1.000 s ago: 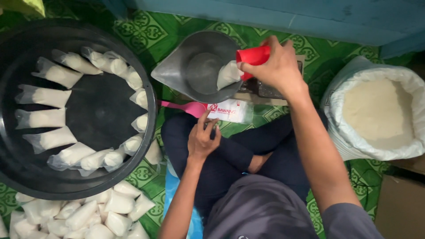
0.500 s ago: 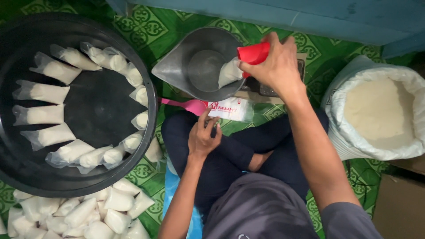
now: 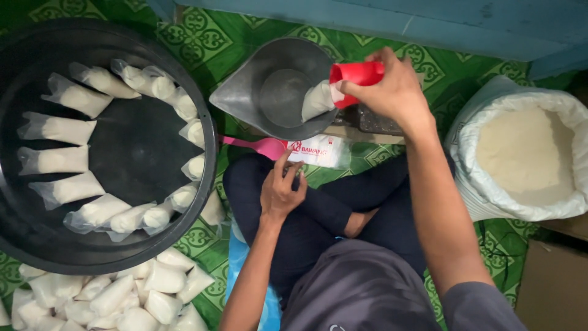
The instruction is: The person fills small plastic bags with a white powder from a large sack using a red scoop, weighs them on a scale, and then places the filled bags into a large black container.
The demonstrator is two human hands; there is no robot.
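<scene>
My right hand (image 3: 392, 92) grips a red funnel-like cup (image 3: 356, 73) fitted into the mouth of a small clear bag of white powder (image 3: 318, 100). The bag hangs over the grey metal scale pan (image 3: 269, 86). My left hand (image 3: 280, 190) rests on my knee with its fingers on a pink plastic scoop (image 3: 257, 144) and beside a clear printed packet (image 3: 321, 150). I sit cross-legged on a green patterned mat (image 3: 214, 37).
A big black basin (image 3: 37, 239) at left holds several filled bags (image 3: 58, 130) laid in a ring. More filled bags (image 3: 128, 297) lie heaped at bottom left. An open white sack of powder (image 3: 527, 153) stands at right. A blue wall (image 3: 429, 18) runs along the top.
My right hand with the red cup and bag has stayed over the pan, shifting only slightly. My left hand's fingers have spread a little by the scoop.
</scene>
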